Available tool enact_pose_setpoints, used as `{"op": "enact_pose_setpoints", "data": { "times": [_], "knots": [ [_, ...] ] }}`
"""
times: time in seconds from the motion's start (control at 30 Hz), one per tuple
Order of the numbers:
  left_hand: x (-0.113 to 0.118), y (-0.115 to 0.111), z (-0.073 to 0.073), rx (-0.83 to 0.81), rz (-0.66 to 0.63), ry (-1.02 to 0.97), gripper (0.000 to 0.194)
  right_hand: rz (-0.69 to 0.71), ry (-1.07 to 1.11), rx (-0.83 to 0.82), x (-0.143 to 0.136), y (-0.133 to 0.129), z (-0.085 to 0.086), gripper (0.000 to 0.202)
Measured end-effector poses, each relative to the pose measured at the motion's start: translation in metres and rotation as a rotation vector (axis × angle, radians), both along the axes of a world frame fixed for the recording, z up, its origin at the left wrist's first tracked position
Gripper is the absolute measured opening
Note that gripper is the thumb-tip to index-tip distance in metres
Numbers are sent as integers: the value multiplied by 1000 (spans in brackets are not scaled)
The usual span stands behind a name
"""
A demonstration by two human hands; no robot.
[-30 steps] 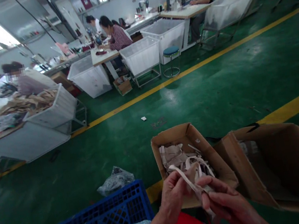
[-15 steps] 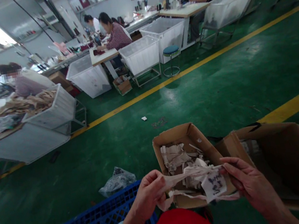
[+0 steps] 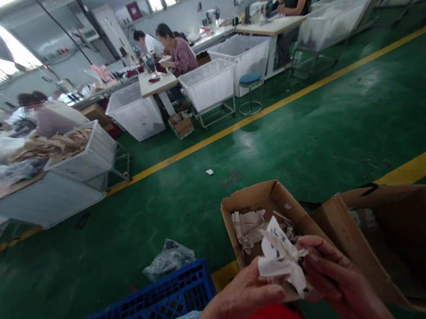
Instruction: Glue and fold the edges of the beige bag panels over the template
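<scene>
A bunched-up bundle of white strips, soft like cloth or paper, is between my hands above a cardboard box. A white tag with dark handwriting sticks up from it. My right hand is closed on the bundle's right side, thumb and fingers pressed together. From the left, my left hand holds the bundle between thumb and fingers; its fingertips are partly hidden behind the white material. In the cardboard box below lie several pale strips.
A larger open cardboard box stands at right. To the left are a blue plastic crate and a clear plastic bag. Across the green floor, white bins, a stool and people at sewing tables line the far side.
The strips were stretched out between my hands; now they are gathered into a bundle. My left hand has moved right, close to my right hand, and the tag has turned upward.
</scene>
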State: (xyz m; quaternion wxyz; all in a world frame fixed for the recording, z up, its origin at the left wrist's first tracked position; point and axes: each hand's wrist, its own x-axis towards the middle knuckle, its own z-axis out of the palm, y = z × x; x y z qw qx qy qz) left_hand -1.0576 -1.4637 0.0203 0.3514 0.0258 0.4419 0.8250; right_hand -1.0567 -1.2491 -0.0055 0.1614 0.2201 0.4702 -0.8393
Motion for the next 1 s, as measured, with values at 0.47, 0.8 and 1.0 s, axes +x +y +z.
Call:
{"op": "enact_pose_setpoints", "data": {
  "times": [0.47,0.8,1.0],
  "knots": [
    [0,16,-35,-113,362,-164,56,111,92,422,9,16,-30,53],
    [11,19,-32,-144,406,-171,56,296,331,672,28,-15,38,43],
    [12,19,-30,-88,362,-165,47,239,218,611,25,-31,26,41]
  ]
}}
